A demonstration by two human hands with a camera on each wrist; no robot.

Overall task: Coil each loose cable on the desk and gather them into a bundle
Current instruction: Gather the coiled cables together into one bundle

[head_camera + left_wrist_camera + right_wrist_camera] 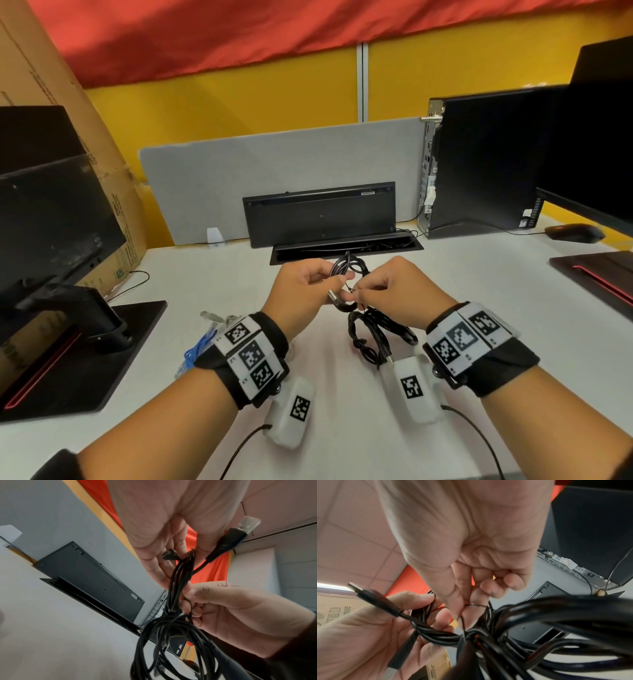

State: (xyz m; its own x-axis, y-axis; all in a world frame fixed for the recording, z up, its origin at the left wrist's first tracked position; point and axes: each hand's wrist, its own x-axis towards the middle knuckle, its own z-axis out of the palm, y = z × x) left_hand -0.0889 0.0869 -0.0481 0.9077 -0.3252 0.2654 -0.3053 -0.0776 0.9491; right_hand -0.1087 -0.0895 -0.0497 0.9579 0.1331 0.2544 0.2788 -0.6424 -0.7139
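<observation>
A thin black USB cable (347, 266), wound into a small coil, is held above the white desk (191, 274). My left hand (337, 279) grips the coil's left side, and its USB plug (240, 531) sticks out past the fingers. My right hand (356, 291) pinches a thin black strand (476, 605) looped at the coil's waist. A thicker black cable (376, 337) lies coiled on the desk under the hands and fills the foreground of the right wrist view (556, 608). A blue and clear cable bunch (202, 346) lies beside my left wrist.
A black keyboard (318, 212) leans on the grey divider (239, 164) behind an open cable trough (346, 248). A monitor and its stand (85, 325) sit at the left beside a cardboard box (113, 192). At the right are a PC tower (479, 164), a mouse (573, 233) and another monitor base (603, 274).
</observation>
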